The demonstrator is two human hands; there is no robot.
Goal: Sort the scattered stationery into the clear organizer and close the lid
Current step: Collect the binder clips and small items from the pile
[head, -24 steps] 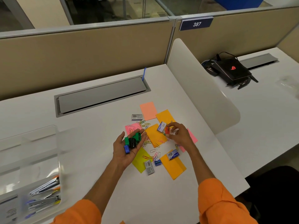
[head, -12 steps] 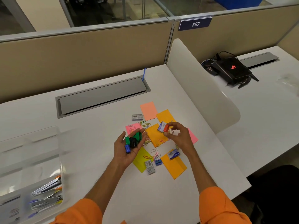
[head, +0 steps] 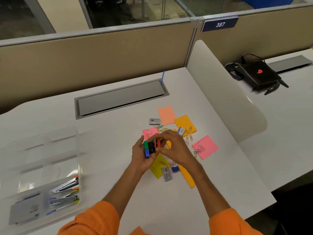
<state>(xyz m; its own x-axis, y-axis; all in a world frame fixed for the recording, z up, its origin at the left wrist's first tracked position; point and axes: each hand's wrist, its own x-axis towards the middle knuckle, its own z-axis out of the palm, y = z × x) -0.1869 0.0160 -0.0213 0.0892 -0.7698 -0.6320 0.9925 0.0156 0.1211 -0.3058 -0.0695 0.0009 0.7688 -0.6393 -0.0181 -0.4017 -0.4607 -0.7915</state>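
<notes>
My left hand is cupped palm up over the desk, holding several small sharpeners: green, black and blue. My right hand pinches a red sharpener and presses it against that handful. Sticky notes, among them a pink one and a salmon one, lie scattered with coloured paper clips. Staple boxes and a blue sharpener rest on the desk. The clear organizer stands open at the left, with staplers inside.
A grey cable tray lid is set into the desk behind the clutter. A white curved divider borders the desk on the right; beyond it sits a black device. Beige partition walls close the back.
My right hand picked up the red sharpener from the orange note and carried it left to my left hand. The view shifted slightly, bringing the organizer further in.
</notes>
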